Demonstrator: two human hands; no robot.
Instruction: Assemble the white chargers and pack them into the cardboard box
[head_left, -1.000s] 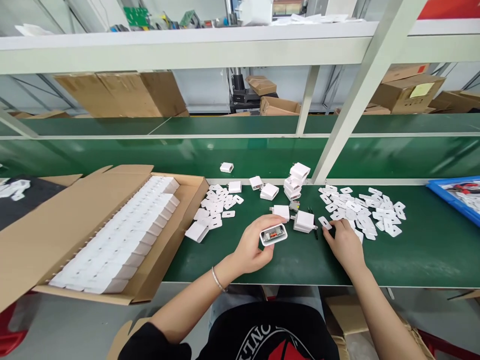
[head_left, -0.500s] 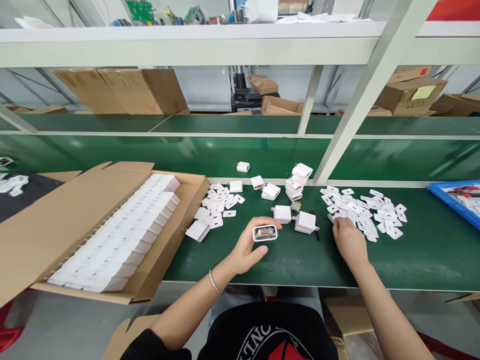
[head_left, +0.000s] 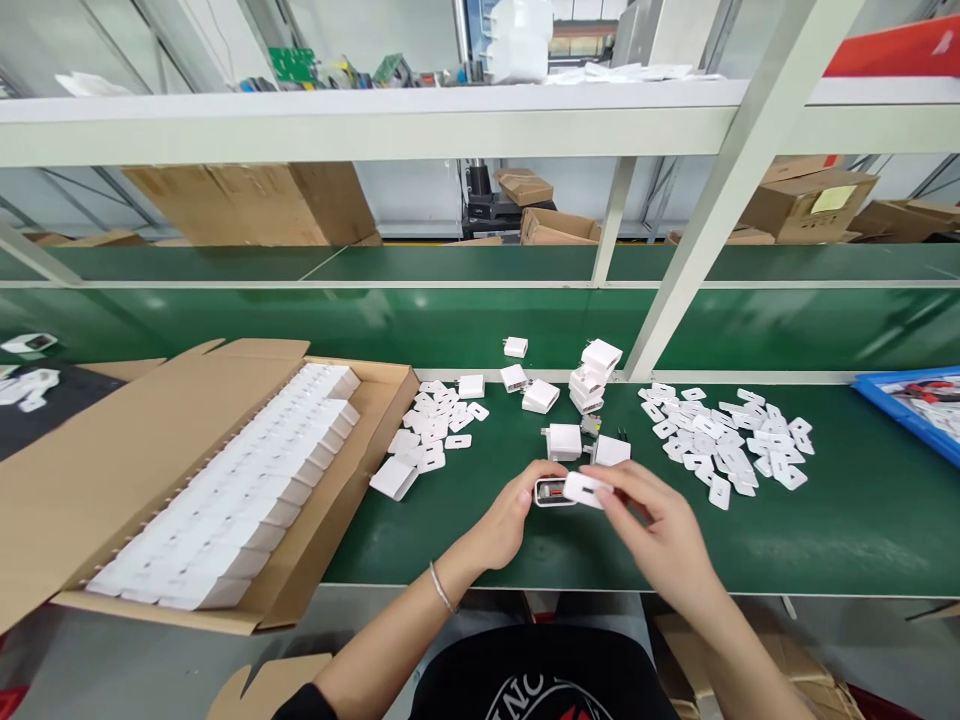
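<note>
My left hand (head_left: 504, 524) grips a small white charger shell (head_left: 549, 492) with its open end facing me, circuit parts showing inside. My right hand (head_left: 660, 530) pinches a flat white cover plate (head_left: 585, 489) and holds it against the open end of that shell. Both hands meet above the green bench mat, just in front of two white charger bodies (head_left: 562, 441) lying on it. A pile of several white cover plates (head_left: 724, 438) lies to the right of my hands.
An open cardboard box (head_left: 360, 470) packed with rows of white chargers sits at left. A smaller pile of plates (head_left: 435, 420) and a stack of charger shells (head_left: 592, 375) lie beyond my hands. A blue tray (head_left: 911, 395) is at far right. A slanted shelf post (head_left: 697, 230) rises behind.
My right hand left the plate pile carrying one plate and came left to the shell. My left hand drew the shell slightly nearer. A loose charger on the far belt drifted right.
</note>
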